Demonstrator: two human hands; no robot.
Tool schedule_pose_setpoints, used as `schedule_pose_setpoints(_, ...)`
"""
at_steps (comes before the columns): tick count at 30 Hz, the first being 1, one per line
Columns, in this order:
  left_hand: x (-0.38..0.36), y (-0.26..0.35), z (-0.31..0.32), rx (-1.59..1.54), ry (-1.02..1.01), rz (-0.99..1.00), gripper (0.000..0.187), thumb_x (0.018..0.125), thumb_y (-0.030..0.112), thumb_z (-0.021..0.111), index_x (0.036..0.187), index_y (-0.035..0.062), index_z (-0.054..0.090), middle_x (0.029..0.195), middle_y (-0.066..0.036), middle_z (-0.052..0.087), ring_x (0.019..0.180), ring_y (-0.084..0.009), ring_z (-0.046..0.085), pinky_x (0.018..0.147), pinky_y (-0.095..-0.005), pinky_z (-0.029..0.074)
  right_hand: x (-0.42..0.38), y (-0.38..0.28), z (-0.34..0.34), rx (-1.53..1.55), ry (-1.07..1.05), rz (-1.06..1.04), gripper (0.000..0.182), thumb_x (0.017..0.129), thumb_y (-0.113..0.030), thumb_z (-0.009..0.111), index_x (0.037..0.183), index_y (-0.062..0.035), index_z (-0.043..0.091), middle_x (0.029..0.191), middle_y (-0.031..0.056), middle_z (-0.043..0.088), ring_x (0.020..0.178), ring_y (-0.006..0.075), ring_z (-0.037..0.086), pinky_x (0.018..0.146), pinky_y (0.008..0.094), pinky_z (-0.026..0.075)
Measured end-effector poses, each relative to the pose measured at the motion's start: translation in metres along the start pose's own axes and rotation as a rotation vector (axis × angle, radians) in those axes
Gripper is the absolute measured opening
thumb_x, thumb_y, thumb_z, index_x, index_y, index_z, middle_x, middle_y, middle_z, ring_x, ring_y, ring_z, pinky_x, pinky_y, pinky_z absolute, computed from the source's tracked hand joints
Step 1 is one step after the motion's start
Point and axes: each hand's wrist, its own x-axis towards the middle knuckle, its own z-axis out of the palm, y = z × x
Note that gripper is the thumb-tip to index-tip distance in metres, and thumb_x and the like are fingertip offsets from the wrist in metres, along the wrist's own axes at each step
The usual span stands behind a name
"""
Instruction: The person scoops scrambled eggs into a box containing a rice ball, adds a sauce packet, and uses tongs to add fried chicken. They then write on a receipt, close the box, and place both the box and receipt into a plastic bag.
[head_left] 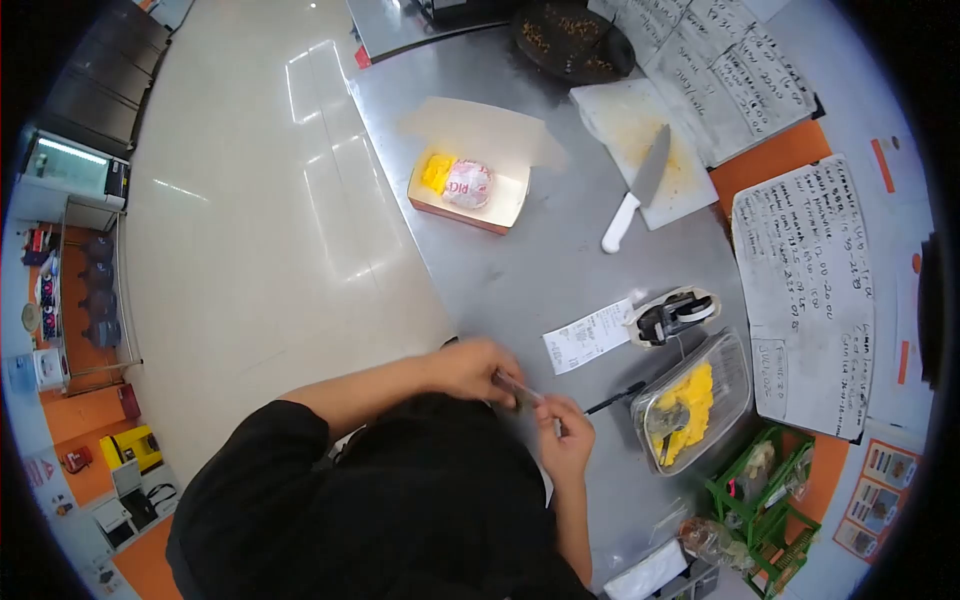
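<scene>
My left hand (pixel 475 370) is closed at the front of my body, pinching one end of a small thin strip (pixel 518 388). The fingers of my right hand (pixel 565 438) are pinched on its other end. What the strip is, I cannot make out. Beyond my hands on the steel counter, an open paper box (pixel 460 217) holds a wrapped rice portion (pixel 469 186) and yellow food like scrambled egg (pixel 437 172). A printed receipt (pixel 588 337) lies beside a tape dispenser (pixel 678 316), to the right of my hands.
A clear tub (pixel 735 375) of yellow egg with a spoon stands at right. A knife (pixel 648 180) rests on a white cutting board (pixel 690 190), near a dark pan (pixel 570 40). Green baskets (pixel 745 490) stand lower right. Handwritten sheets (pixel 805 290) hang on the wall.
</scene>
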Motion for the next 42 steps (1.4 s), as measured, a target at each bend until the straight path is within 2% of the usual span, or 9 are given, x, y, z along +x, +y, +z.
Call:
schedule_pose_setpoints(7,-0.025,-0.036,-0.172,0.303,0.816,-0.06,0.02,0.078,0.013,0.077,0.096,0.0054,0.075,0.096,-0.013,0.074,0.086,-0.0224,0.07,0.082,-0.0336,0.053,0.021,-0.008,0.001,0.103,0.224,0.328,0.037,0.093,-0.01,0.066,0.127,0.0023,0.057,0.103,0.0117,0.067,0.092,0.018,0.066,0.084,0.0297,0.051)
schedule_pose_setpoints(12,-0.011,-0.072,-0.223,0.814,0.629,-0.083,0.022,0.078,0.013,0.076,0.1,0.01,0.075,0.113,-0.015,0.069,0.112,-0.0338,0.061,0.104,-0.0448,0.043,-0.004,-0.002,-0.008,0.035,0.346,0.44,0.034,0.093,-0.01,0.066,0.125,0.0004,0.058,0.103,0.0105,0.067,0.092,0.0177,0.066,0.084,0.0296,0.052)
schedule_pose_setpoints(16,-0.001,-0.083,-0.229,0.922,0.51,-0.173,0.028,0.074,0.011,0.077,0.102,0.0101,0.074,0.116,-0.012,0.068,0.123,-0.0336,0.053,0.105,-0.0456,0.042,-0.035,0.017,-0.014,-0.041,0.413,0.414,0.032,0.093,-0.008,0.066,0.123,-0.0014,0.06,0.101,0.0091,0.067,0.09,0.0166,0.067,0.083,0.0294,0.053)
schedule_pose_setpoints(17,0.004,-0.074,-0.23,0.909,0.613,0.035,0.024,0.072,0.01,0.078,0.094,0.007,0.073,0.099,-0.011,0.071,0.12,-0.0332,0.056,0.102,-0.0464,0.044,-0.031,0.005,-0.015,-0.068,0.44,0.453,0.029,0.092,-0.008,0.066,0.121,-0.0024,0.062,0.1,0.0082,0.068,0.089,0.0148,0.067,0.082,0.0279,0.053)
schedule_pose_setpoints(19,0.003,-0.117,-0.245,0.975,0.729,0.13,0.042,0.067,0.007,0.081,0.107,0.0084,0.07,0.123,-0.011,0.061,0.126,-0.0354,0.05,0.104,-0.047,0.04,-0.043,0.001,-0.022,-0.063,0.495,0.431,0.032,0.091,-0.012,0.068,0.122,-0.0054,0.064,0.101,0.0085,0.069,0.088,0.0141,0.066,0.078,0.0278,0.053)
schedule_pose_setpoints(23,0.018,-0.102,-0.245,1.11,0.73,0.105,0.067,0.072,0.018,0.081,0.135,0.0112,0.057,0.126,-0.016,0.054,0.123,-0.0385,0.048,0.106,-0.0492,0.037,-0.071,-0.018,-0.06,-0.165,0.545,0.409,0.027,0.09,-0.007,0.068,0.116,-0.003,0.065,0.099,0.0097,0.068,0.085,0.0152,0.065,0.077,0.0277,0.052)
schedule_pose_setpoints(31,0.024,-0.067,-0.201,0.918,0.878,0.291,0.04,0.093,0.02,0.066,0.129,0.0032,0.059,0.123,-0.018,0.055,0.118,-0.0342,0.05,0.101,-0.0458,0.04,-0.202,-0.02,-0.278,-0.823,1.049,0.173,0.012,0.083,-0.01,0.073,0.094,-0.0053,0.071,0.092,0.0072,0.07,0.083,0.0186,0.064,0.07,0.0305,0.049)
schedule_pose_setpoints(39,0.032,-0.026,-0.042,0.898,0.882,0.33,0.039,0.093,0.016,0.065,0.129,0.0037,0.059,0.124,-0.016,0.054,0.12,-0.0334,0.05,0.099,-0.0447,0.042,-0.346,-0.032,-0.555,-1.087,1.436,0.335,0.014,0.081,-0.014,0.072,0.09,-0.003,0.072,0.086,0.015,0.07,0.078,0.0285,0.068,0.072,0.0387,0.052)
schedule_pose_setpoints(42,0.019,-0.011,0.028,0.915,0.885,0.253,0.041,0.092,0.017,0.066,0.131,0.0056,0.058,0.133,-0.017,0.053,0.122,-0.0311,0.05,0.09,-0.0409,0.044,-0.38,-0.023,-0.641,-1.263,1.337,0.667,0.019,0.079,-0.017,0.074,0.093,-0.005,0.072,0.09,0.016,0.071,0.082,0.0311,0.069,0.073,0.0413,0.053)
